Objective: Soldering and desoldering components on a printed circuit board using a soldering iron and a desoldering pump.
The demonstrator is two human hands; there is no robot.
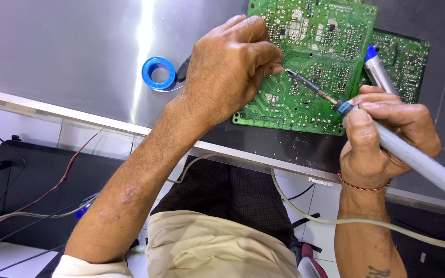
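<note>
Nearest the viewer: the person's lap, in dark checked cloth over a beige garment (217, 242), with a grey cable (305, 213) running across it to the right. To the near left lies a black flat device (32, 180) with red and black wires (60, 180) trailing over it.

Beyond the lap sits a grey metal panel (68, 56) with a bright silver rim along its near edge; it serves as the work surface.

Right hand (382, 139): clenched round a grey soldering iron (418, 159), thumb pressed on the barrel near the blue collar. The iron's dark tip (305, 82) slants to the far left and touches the solder side of a green circuit board (310, 56). A red thread band circles the right wrist. Behind the fingers, a silver desoldering pump with a blue cap (377, 69) rises to the far side; whether this hand also grips it cannot be told.

Left hand (233, 67): laid over the board's left edge, fingers curled down at the point where the iron's tip meets the board. What the fingertips pinch is hidden.

The left hand covers part of the board's left side. A second green board (405, 59) lies partly under the first, to the far right.

Left of the left hand, on the panel, stands a blue solder reel (158, 73), apart from the board
</note>
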